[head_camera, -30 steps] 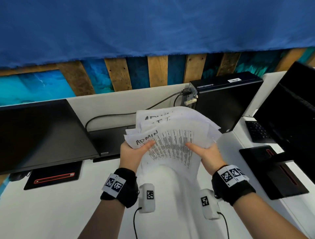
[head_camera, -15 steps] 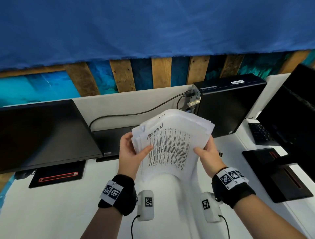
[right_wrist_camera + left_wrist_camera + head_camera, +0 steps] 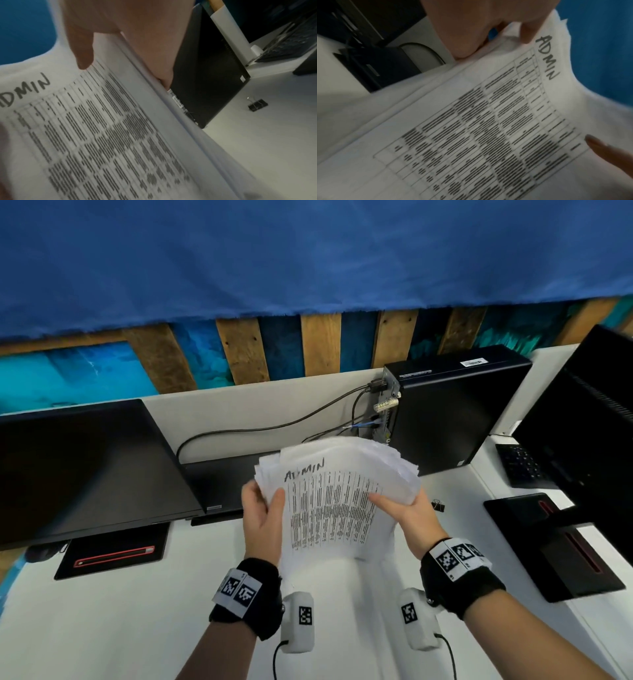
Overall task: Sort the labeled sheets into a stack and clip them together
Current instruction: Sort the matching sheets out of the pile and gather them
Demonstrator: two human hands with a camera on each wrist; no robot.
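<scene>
Now both hands [image 3: 263, 515] on sheets [image 3: 337, 501].

Both forearms raised side by side over the desk, black bands with printed tags on the wrists. Left hand [image 3: 262, 517] upright, thumb laid across the front of the sheets [image 3: 337, 501], fingers curled behind their left edge. Right hand [image 3: 409, 517] opposite, thumb pressed on the printed face, fingers wrapped behind the right edge.
</scene>
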